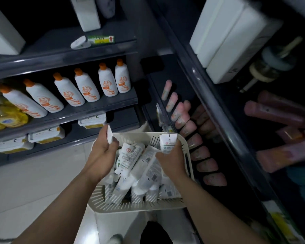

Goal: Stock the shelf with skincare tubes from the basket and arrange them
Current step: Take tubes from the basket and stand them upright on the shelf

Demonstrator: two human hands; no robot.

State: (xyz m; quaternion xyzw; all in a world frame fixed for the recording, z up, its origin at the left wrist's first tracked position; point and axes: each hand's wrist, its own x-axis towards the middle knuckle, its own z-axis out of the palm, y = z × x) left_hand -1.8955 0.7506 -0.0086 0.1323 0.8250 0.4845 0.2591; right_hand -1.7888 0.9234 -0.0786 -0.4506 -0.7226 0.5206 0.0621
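Tube [168, 143] is clamped in the R hand [172, 161]: fingers curled round its lower half, crimped end up. Its long axis runs approx upright, leaning a bit away from the person. The L hand [104, 152] pinches a 2nd tube [109, 133] btw thumb and fingers, also end-up, tilted slightly. Both hands sit over the basket [136, 208], R at its far right corner and L at its far left rim. The pile [139, 166] of white tubes lies criss-cross btw them (plenty left, so stocking looks far from done).

Relation that matters: the shelf [217, 110] w/ the pink row [185, 127] lies right of and beyond the basket, just beside its right wall. R hand is clearly the nearer one. Its tube is already near upright, as the pink ones seem to stand, so prob a short carry right and forward w/ little turning. L hand's tube would have to cross the whole basket first. Which slot the white tubes belong in I can't tell, as that bay is dark. Bottles [84, 85] on the left unit are well apart from both hands.
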